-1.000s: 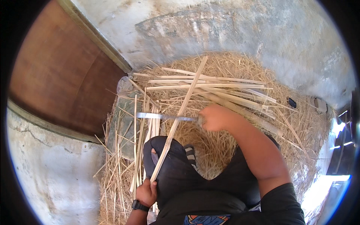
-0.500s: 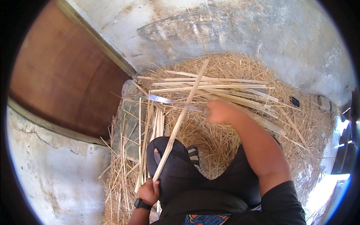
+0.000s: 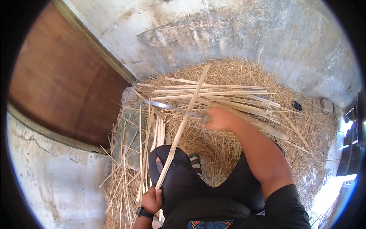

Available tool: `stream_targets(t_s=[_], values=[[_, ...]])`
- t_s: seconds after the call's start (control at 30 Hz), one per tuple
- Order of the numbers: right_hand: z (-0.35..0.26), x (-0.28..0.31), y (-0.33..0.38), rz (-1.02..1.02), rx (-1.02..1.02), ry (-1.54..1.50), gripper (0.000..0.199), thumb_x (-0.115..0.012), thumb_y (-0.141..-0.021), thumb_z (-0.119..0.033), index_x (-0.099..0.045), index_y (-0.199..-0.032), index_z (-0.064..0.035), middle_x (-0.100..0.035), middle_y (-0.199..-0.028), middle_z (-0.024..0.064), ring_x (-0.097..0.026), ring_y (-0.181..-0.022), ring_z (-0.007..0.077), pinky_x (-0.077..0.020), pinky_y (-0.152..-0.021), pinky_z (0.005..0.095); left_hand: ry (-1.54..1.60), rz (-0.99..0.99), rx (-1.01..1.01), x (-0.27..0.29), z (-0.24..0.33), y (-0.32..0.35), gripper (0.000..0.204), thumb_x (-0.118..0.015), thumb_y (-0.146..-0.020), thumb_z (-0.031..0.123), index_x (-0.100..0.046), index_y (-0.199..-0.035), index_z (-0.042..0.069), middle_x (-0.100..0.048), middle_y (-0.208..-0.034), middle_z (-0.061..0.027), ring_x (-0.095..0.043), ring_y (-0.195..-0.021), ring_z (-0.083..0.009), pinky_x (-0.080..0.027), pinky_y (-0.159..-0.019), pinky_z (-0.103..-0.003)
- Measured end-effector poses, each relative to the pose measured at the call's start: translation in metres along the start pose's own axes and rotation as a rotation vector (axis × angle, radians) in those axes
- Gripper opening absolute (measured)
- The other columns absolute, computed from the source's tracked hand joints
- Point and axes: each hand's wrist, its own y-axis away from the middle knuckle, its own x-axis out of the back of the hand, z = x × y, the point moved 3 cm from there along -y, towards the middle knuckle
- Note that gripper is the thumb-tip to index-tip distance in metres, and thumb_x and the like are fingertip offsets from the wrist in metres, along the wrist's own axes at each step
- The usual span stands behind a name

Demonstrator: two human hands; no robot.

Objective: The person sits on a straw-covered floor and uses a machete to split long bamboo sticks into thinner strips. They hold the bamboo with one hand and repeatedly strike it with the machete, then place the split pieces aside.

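A long pale bamboo strip (image 3: 182, 126) slants from my left hand (image 3: 152, 200) over my left thigh and away toward the pile. My left hand, with a dark watch at its wrist, is closed round the strip's near end. My right hand (image 3: 220, 118) is closed round the handle of a long knife (image 3: 161, 105). Its shiny blade points left and crosses the strip about midway, and the blade passes beneath the strip in the view. Whether blade and strip touch, I cannot tell. My right fingers are partly hidden behind the back of the hand.
Beyond the knife lies a pile of bamboo strips (image 3: 228, 92) on straw (image 3: 217, 152). More strips (image 3: 158, 131) lie by my left knee, beside a grey stone slab (image 3: 130, 133). A small black object (image 3: 297, 105) rests at the right. A brown door (image 3: 68, 80) and stained walls (image 3: 236, 34) close the space.
The whole view has shifted slightly, so everything sits a little lower and further left. Knife, strip and both hands keep nearly the same positions relative to each other.
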Motion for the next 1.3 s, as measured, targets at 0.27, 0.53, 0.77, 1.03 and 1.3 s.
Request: stream_targets(t_s=[0.27, 0.53, 0.77, 1.03, 1.3], values=[[-0.067, 0.001, 0.028, -0.488, 0.015, -0.773, 0.037, -0.076, -0.09, -0.029, -0.068, -0.119, -0.0079, -0.069, -0.1, 0.0039, -0.057, -0.067, 0.0084, -0.0479, -0.061, 0.0267, -0.025, 0.0, -0.057, 0.015, 0.02, -0.009, 0.035, -0.061, -0.097, 0.033, -0.054, -0.079, 0.003, -0.059, -0.062, -0.0227, -0.061, -0.06, -0.0458, -0.047, -0.053, -0.051], [-0.071, -0.025, 0.019, -0.151, -0.081, -1.045, 0.036, -0.075, -0.091, -0.027, -0.067, -0.12, -0.0067, -0.069, -0.099, 0.0025, -0.052, -0.06, 0.0075, -0.0445, -0.057, 0.0254, 0.134, 0.034, -0.451, 0.104, 0.095, -0.033, 0.042, -0.087, -0.071, 0.021, -0.069, -0.105, 0.004, -0.067, -0.092, -0.0134, -0.065, -0.092, -0.0332, -0.052, -0.083, -0.043], [-0.069, -0.033, 0.021, -0.133, -0.115, -0.998, 0.036, -0.074, -0.092, -0.027, -0.067, -0.119, -0.0064, -0.07, -0.099, 0.0029, -0.053, -0.059, 0.0077, -0.0447, -0.055, 0.0254, 1.133, -0.958, -1.432, 0.133, 0.225, -0.009, 0.034, -0.064, -0.096, 0.036, -0.066, -0.105, 0.003, -0.066, -0.11, -0.0197, -0.065, -0.094, -0.0403, -0.049, -0.075, -0.053], [-0.067, -0.033, 0.023, -0.146, -0.13, -0.959, 0.035, -0.075, -0.091, -0.027, -0.067, -0.119, -0.0072, -0.07, -0.098, 0.0024, -0.054, -0.06, 0.008, -0.0465, -0.057, 0.025, 1.155, -0.963, -1.474, 0.139, 0.237, -0.006, 0.03, -0.061, -0.094, 0.033, -0.064, -0.1, 0.004, -0.065, -0.095, -0.0166, -0.061, -0.083, -0.0379, -0.045, -0.068, -0.048], [-0.063, -0.035, 0.022, -0.148, -0.162, -0.98, 0.035, -0.073, -0.092, -0.025, -0.066, -0.12, -0.0054, -0.071, -0.098, 0.0026, -0.052, -0.058, 0.0073, -0.0441, -0.055, 0.0248, 0.7, -0.651, -1.492, 0.169, 0.227, -0.013, 0.019, -0.067, -0.088, 0.026, -0.066, -0.091, 0.007, -0.065, -0.091, -0.0103, -0.059, -0.079, -0.0284, -0.042, -0.072, -0.044]])
